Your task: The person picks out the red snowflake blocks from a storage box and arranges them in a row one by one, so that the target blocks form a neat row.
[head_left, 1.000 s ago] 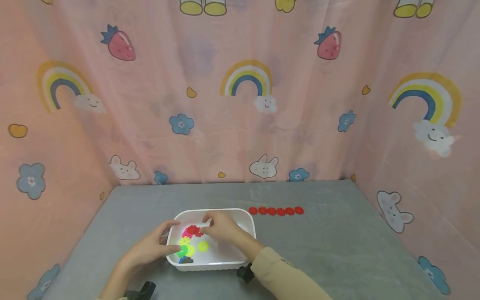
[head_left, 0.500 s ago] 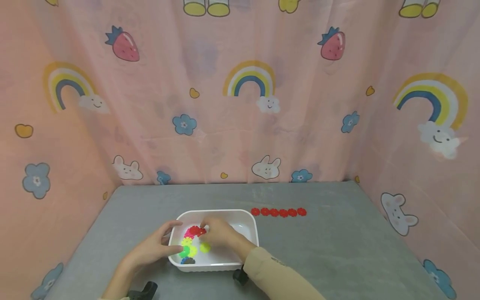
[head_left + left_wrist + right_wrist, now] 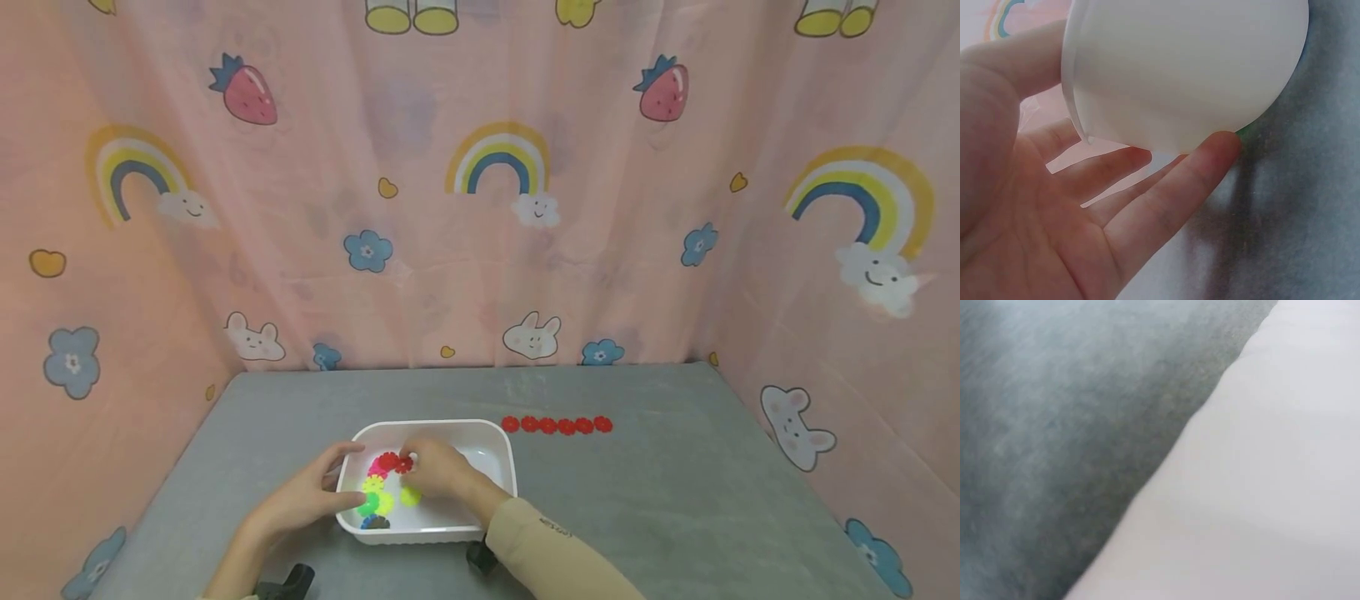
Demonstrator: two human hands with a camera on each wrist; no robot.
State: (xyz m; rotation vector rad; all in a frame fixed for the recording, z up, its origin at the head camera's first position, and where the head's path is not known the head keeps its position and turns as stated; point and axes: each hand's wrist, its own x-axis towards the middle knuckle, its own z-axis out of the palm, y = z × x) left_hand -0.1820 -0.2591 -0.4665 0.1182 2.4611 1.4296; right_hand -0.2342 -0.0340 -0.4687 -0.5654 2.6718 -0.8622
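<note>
A white plastic basin (image 3: 435, 535) stands on the table with several small flower-shaped discs inside. Its left end is held by my left hand (image 3: 306, 490), the thumb over the rim and the fingers along the outer wall (image 3: 1185, 75). My right hand (image 3: 438, 468) reaches down into the basin and pinches a red flower-shaped disc (image 3: 405, 464) at its fingertips. Beside that lie another red disc (image 3: 387, 461) and a pink one (image 3: 377, 468). Yellow discs (image 3: 373, 482), a green disc (image 3: 369, 504) and dark blue ones (image 3: 375, 522) gather at the left. The right wrist view shows only the basin's outer wall and table.
Several red flower-shaped discs (image 3: 548, 426) lie in a row on the grey table (image 3: 660, 500), right of the basin's far corner. A pink patterned curtain (image 3: 465, 275) hangs behind the table and along both sides.
My right hand has moved slightly lower into the basin, its fingertips now at a red disc. My left hand stays on the basin. The whole head view has shifted slightly.
</note>
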